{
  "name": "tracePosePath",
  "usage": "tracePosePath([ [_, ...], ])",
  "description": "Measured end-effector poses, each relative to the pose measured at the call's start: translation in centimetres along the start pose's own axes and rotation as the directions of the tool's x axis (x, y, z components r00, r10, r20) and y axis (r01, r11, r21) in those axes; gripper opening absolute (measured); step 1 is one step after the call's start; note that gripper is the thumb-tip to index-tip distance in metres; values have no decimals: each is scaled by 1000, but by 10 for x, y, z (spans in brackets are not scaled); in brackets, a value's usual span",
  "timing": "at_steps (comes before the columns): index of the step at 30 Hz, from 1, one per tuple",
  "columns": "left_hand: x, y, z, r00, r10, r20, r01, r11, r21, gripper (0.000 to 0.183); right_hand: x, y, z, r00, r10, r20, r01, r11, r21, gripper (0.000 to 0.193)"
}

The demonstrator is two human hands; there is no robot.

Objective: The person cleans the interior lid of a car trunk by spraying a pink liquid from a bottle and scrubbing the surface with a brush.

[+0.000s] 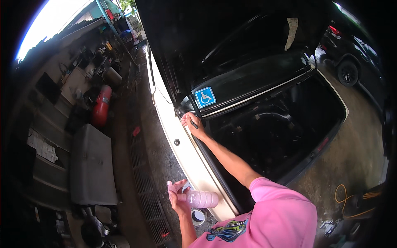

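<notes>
So on my feed I've got 2 bare hands at a white car (pixel 184 153). Left hand (pixel 178 197) has its grip clamped around the top end of a clear spray bottle (pixel 202 199), tipped nearly sideways by the car's near left edge. Right hand (pixel 195 129) is up at the far left corner of the dark opening (pixel 269 140), grip pinched together on a slim black thing (pixel 193 123), can't make out what. Just beyond there's a blue wheelchair sticker (pixel 205 97).
</notes>
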State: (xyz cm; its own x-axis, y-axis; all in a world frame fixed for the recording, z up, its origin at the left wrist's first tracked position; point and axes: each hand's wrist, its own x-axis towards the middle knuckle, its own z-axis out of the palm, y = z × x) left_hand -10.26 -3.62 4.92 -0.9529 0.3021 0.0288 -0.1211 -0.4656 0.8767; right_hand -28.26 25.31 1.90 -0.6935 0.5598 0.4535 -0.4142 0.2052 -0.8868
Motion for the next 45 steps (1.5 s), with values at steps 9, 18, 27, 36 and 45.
tracePosePath([
  [9,-6,-3,-8,1000,-1,-15,1,1000,6,55,-1,-12,12,997,-65,-44,70,990,119,23],
  [18,-15,1,-1,1000,9,-16,-9,1000,14,55,13,-69,-14,978,-196,68,194,980,43,25],
  [27,-26,2,-3,998,64,-5,-64,995,-76,61,110,-295,-33,544,-836,71,830,524,-191,12],
  [36,-48,-11,-3,989,151,2,-148,972,-181,67,64,-216,-64,643,-378,666,732,558,-390,7],
  [45,-49,-14,-29,988,149,-48,-154,976,-151,76,103,-255,-72,483,-529,698,864,155,-480,7],
])
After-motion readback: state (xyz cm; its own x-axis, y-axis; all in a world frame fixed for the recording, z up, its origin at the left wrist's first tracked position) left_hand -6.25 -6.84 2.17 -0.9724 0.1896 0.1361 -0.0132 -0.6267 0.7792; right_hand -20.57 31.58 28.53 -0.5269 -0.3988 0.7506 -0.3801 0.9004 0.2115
